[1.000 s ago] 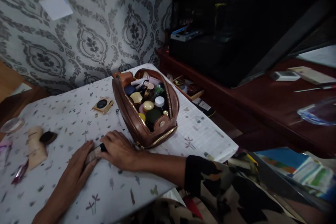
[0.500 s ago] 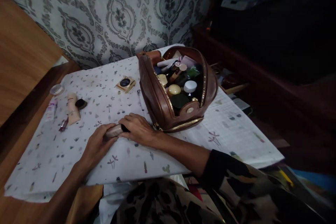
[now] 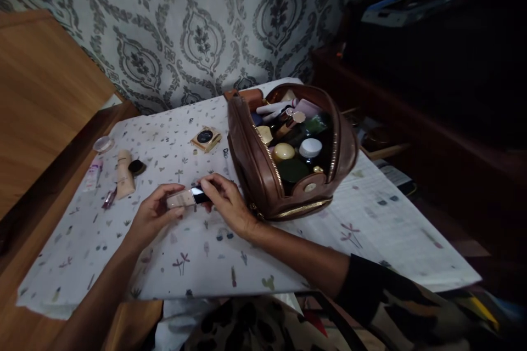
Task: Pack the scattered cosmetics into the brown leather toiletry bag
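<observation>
Between my two hands is a foundation bottle (image 3: 181, 199), clear-sided with beige liquid and a shiny black cap (image 3: 199, 194). My left hand (image 3: 153, 213) grips its beige end between thumb and fingers. At the other end, my right hand (image 3: 228, 203) is closed on the black cap. Just beyond my right hand stands a brown makeup bag (image 3: 257, 159), unzipped and packed with jars, tubes and bottles. A gold square compact (image 3: 206, 138) with a dark round centre lies on the cloth left of the bag.
At the left lie a beige tube (image 3: 125, 175), a black round cap (image 3: 136, 166), a small dark-red tube (image 3: 109, 198), a pinkish-white tube (image 3: 93, 174) and a clear round container (image 3: 103, 144). A wooden panel (image 3: 53, 77) stands left; a patterned wall (image 3: 201, 38) is behind.
My fingers have shifted on the bottle, so more of its beige body and black cap now shows. The whole view has moved slightly, with the table appearing lower and further right.
</observation>
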`<action>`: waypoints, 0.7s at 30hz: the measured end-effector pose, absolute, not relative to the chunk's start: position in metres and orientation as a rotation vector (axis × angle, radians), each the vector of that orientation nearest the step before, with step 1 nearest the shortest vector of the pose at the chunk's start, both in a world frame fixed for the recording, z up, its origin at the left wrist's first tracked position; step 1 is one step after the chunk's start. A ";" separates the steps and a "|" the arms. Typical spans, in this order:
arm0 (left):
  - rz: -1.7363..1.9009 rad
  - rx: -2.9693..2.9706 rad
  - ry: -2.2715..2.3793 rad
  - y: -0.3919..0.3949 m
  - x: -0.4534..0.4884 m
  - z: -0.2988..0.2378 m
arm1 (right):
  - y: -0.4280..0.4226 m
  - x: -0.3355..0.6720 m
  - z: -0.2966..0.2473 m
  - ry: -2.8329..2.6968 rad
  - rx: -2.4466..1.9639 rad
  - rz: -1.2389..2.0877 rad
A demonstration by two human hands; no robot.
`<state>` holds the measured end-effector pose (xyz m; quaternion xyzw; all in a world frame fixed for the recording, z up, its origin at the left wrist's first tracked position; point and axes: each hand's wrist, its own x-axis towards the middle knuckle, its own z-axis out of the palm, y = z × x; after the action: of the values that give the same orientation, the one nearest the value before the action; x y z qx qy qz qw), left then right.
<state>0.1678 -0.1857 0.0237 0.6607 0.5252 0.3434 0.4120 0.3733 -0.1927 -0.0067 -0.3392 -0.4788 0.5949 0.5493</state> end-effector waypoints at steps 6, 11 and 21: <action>0.821 1.692 1.297 -0.165 0.176 0.024 | -0.195 0.371 -0.006 -1.146 -0.811 1.295; 0.633 1.993 1.261 -0.146 0.188 0.020 | -0.203 0.379 -0.002 -1.432 -0.956 0.961; 0.956 2.361 1.234 -0.156 0.218 -0.006 | -0.199 0.382 0.002 -1.934 -1.119 0.456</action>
<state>0.2185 -0.1565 -0.0064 0.8240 0.4307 0.3338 0.1550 0.3817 -0.1990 0.0022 -0.4461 -0.7705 0.1816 0.4175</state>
